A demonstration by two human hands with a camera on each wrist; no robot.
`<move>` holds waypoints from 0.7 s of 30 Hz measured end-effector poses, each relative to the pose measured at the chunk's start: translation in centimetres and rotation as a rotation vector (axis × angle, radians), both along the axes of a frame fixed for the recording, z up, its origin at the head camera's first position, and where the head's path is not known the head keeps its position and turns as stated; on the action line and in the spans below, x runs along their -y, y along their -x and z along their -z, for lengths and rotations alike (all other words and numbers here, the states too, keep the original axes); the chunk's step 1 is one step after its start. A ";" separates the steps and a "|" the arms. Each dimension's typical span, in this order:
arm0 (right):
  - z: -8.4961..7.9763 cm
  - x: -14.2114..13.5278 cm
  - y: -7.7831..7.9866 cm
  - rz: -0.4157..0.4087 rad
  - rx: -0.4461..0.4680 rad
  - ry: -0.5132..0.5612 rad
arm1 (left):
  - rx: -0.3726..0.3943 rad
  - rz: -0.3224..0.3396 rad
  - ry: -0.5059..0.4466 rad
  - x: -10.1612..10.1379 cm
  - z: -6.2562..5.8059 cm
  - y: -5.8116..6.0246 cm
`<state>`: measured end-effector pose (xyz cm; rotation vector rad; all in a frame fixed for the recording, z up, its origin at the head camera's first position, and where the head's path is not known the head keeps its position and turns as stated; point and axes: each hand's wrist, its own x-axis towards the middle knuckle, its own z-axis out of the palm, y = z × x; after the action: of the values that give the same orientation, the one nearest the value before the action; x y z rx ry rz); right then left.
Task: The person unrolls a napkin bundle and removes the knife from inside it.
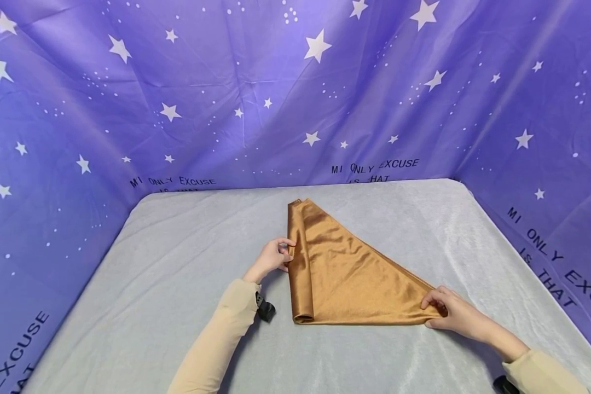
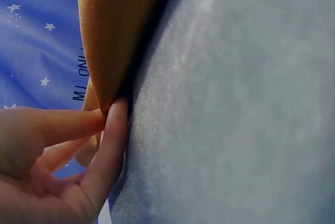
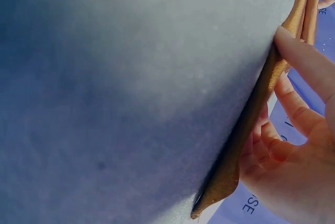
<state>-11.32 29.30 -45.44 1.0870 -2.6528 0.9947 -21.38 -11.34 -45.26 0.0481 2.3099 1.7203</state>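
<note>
A golden-brown satin cloth lies on the table in a folded triangle, its left side turned into an upright-running roll. At the roll's outer left edge is my left hand; the left wrist view shows thumb and finger pinching the fabric. My right hand holds the cloth near its pointed right corner, thumb at the near edge and fingers on top. In the right wrist view, the corner's tip sticks out past the hand.
A pale grey plush cover spreads over the table under the cloth. Purple star-printed curtains with lettering enclose the back and both sides. Black straps with small devices sit at the wrists.
</note>
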 end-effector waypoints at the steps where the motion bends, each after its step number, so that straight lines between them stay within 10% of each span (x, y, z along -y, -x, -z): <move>1: 0.0 0.0 0.0 0.000 0.000 0.001 | -0.002 -0.003 0.016 0.0 0.0 0.0; 7: 0.1 0.0 0.0 -0.001 -0.004 0.004 | -0.088 -0.005 0.155 0.0 -0.2 0.0; 14: 0.0 0.0 0.0 0.000 0.012 0.006 | -0.468 0.125 0.416 -0.4 -1.0 -0.2; 21: 0.0 0.1 0.0 0.013 0.010 0.001 | -0.544 0.201 0.392 -1.4 -1.4 -0.1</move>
<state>-11.33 29.22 -45.42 1.0654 -2.6637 1.0013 -21.26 -9.94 -43.83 0.7244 2.8584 1.2364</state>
